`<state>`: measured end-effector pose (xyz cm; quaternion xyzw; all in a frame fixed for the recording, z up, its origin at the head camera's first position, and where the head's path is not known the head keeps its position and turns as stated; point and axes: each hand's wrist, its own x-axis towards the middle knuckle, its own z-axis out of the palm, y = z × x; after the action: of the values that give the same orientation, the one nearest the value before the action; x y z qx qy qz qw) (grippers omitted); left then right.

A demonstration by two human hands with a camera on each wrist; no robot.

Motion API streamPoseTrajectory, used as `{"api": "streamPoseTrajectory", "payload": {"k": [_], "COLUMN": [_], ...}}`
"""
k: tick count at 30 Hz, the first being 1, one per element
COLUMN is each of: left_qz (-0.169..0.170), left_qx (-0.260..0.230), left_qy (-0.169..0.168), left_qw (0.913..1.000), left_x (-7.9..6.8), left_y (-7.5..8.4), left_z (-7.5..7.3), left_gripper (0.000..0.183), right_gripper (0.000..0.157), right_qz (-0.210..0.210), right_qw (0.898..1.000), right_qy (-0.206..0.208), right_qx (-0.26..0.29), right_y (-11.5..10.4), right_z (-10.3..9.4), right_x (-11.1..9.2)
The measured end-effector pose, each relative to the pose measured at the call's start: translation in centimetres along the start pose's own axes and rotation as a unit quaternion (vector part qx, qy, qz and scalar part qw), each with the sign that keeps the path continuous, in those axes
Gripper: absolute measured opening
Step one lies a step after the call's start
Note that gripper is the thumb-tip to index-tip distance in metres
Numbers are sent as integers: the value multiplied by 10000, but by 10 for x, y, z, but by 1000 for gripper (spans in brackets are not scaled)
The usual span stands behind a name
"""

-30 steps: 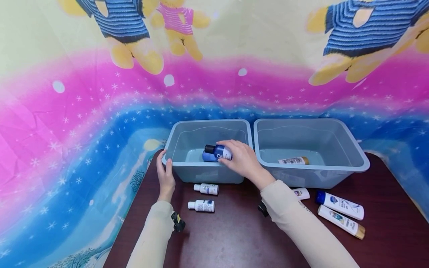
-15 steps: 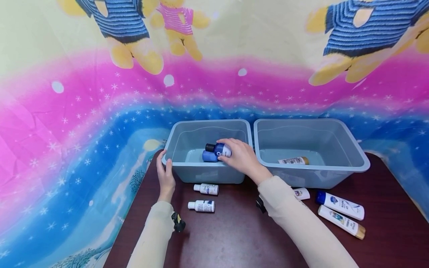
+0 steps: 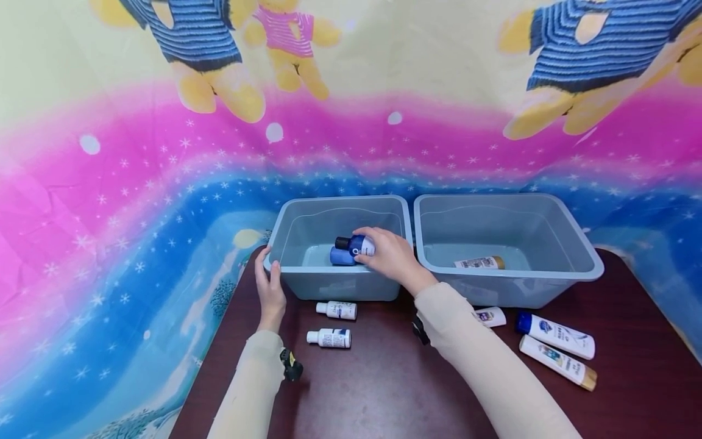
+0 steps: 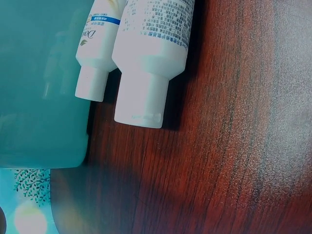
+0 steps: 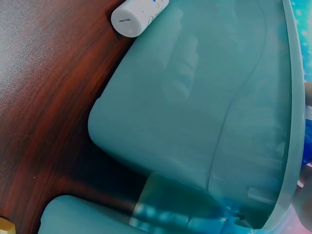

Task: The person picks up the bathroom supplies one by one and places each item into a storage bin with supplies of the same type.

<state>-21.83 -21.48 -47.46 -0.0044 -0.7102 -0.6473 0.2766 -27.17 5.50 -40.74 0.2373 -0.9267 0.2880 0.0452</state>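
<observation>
The dark blue bottle is at mid-frame in the head view, over the opening of the left tub. Its long axis runs sideways, black cap leftward, just beside a lighter blue item. The right hand grips it from the right, sleeve slanting from lower right. Well apart, the left hand touches the tub's near-left corner, fingers straight.
</observation>
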Motion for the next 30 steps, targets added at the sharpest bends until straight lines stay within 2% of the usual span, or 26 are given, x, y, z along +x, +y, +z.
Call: {"api": "streamPoseTrajectory", "payload": {"k": [12,30], "left_qz": [-15,13], "left_qx": [40,77], "left_qy": [3,-16], "left_qw": [10000,10000], "left_x": [0,0], "left_y": [1,2], "left_z": [0,-1], "left_gripper": [43,43], "right_gripper": [52,53], "right_qz": [281,515], "right_qw": [9985,9937], "right_qy": [-390,-973], "right_qx": [270,227], "right_y": [3,8], "right_z": [1,5], "right_x": [6,14]}}
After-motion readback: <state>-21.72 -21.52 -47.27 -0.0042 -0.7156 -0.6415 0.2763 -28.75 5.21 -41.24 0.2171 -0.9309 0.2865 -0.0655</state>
